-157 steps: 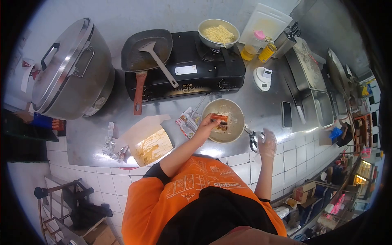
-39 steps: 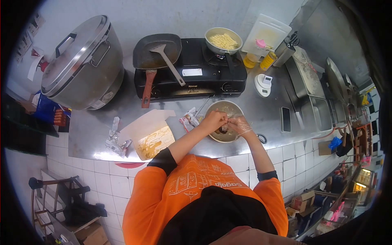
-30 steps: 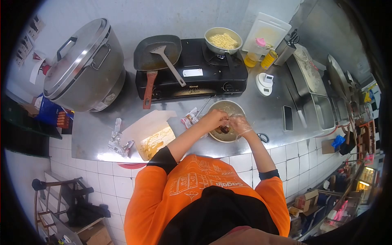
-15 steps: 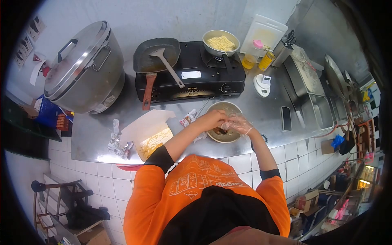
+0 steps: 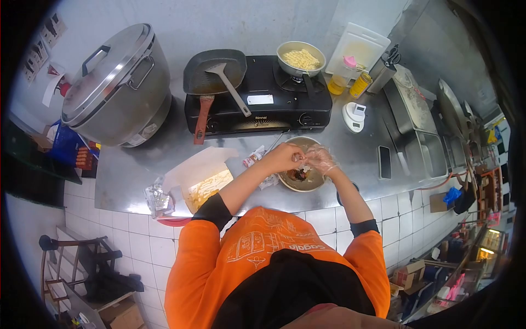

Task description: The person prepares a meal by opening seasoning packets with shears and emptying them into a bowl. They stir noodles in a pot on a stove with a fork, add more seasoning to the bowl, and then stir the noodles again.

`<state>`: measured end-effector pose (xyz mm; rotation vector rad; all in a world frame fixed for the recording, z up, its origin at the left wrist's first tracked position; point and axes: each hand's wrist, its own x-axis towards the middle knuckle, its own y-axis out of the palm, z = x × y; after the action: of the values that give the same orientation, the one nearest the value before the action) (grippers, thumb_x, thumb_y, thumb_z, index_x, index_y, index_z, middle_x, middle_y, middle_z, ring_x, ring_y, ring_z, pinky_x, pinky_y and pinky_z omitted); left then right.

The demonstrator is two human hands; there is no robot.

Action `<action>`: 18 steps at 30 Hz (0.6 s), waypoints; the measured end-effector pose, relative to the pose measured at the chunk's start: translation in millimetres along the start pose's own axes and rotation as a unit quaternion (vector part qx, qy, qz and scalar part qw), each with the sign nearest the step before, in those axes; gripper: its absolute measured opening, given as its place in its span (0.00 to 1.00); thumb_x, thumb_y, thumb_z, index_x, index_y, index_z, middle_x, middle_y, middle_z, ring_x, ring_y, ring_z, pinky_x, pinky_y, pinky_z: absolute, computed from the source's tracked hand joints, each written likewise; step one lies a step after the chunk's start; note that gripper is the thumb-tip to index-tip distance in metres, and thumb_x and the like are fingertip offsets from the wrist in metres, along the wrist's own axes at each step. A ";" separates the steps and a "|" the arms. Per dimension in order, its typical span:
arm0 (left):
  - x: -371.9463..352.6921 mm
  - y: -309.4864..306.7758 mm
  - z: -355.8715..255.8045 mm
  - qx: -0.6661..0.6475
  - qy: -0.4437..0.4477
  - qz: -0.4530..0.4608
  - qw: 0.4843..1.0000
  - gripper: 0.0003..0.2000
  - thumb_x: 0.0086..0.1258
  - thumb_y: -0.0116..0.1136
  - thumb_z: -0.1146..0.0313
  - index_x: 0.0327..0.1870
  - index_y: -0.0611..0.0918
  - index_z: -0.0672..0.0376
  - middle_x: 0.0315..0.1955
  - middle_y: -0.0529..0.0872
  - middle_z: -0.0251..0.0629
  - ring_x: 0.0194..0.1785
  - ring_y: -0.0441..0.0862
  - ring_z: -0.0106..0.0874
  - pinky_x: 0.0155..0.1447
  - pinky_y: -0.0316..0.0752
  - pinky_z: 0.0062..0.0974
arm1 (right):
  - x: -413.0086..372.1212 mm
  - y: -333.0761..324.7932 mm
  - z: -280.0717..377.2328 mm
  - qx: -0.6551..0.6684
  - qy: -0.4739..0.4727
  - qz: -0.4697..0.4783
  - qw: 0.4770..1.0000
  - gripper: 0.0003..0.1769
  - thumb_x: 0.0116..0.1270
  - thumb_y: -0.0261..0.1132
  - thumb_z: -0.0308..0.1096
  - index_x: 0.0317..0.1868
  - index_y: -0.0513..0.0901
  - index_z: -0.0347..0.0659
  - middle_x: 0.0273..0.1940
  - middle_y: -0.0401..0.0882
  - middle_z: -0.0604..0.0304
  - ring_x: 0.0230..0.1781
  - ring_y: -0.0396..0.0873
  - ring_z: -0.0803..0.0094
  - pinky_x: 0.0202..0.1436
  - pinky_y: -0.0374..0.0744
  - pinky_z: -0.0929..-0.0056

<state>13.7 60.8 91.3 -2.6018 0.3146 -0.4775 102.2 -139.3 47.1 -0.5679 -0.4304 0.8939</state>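
My left hand (image 5: 283,158) and my right hand (image 5: 320,159), which wears a clear plastic glove, meet above a metal bowl (image 5: 300,182) on the steel counter. Both pinch a small sachet (image 5: 300,158) between the fingertips; it is mostly hidden by the fingers. Dark sauce (image 5: 299,175) lies in the bowl under the hands. Opened seasoning wrappers (image 5: 253,157) lie just left of the bowl.
An open paper box (image 5: 205,181) with yellowish food sits left, crumpled wrappers (image 5: 156,198) beside it. Behind are a black two-burner stove (image 5: 257,104) with a square pan and spatula (image 5: 215,74) and a noodle pot (image 5: 301,58), a big lidded pot (image 5: 115,88), a scale (image 5: 353,115), a phone (image 5: 384,162).
5.2 s ago my left hand held a red packet over the bowl while my right hand was beside scissors. Since then both hands came together over the bowl, lifting slightly in the last second.
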 end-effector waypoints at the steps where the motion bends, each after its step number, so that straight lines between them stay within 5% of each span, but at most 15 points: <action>1: 0.2 -0.5 -1.0 0.030 -0.016 0.014 0.999 0.07 0.59 0.60 0.71 0.36 0.83 0.64 0.31 0.81 0.46 0.37 0.81 0.42 0.39 0.76 0.33 | 0.9 1.1 3.8 -0.101 -0.025 -0.012 0.995 0.08 0.53 0.69 0.35 0.33 0.87 0.42 0.32 0.81 0.57 0.41 0.77 0.62 0.47 0.73 0.64; 8: 1.4 7.1 15.2 0.115 0.016 -0.017 0.993 0.06 0.62 0.57 0.71 0.35 0.80 0.64 0.32 0.81 0.49 0.40 0.80 0.47 0.43 0.76 0.37 | 1.7 17.8 4.5 -0.186 -0.083 -0.087 0.975 0.08 0.59 0.64 0.37 0.33 0.85 0.43 0.33 0.81 0.56 0.40 0.76 0.58 0.50 0.70 0.58; 18: -3.8 13.6 10.7 0.152 0.048 -0.069 0.985 0.08 0.58 0.52 0.77 0.38 0.79 0.63 0.34 0.80 0.47 0.41 0.79 0.48 0.45 0.75 0.41 | -1.7 25.2 9.1 -0.293 -0.045 -0.141 0.945 0.06 0.57 0.65 0.40 0.30 0.84 0.49 0.30 0.80 0.65 0.41 0.74 0.65 0.47 0.63 0.58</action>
<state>12.5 54.6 74.8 -2.3165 0.0841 -0.6460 80.9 -125.5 38.2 -0.9823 -0.8517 0.5076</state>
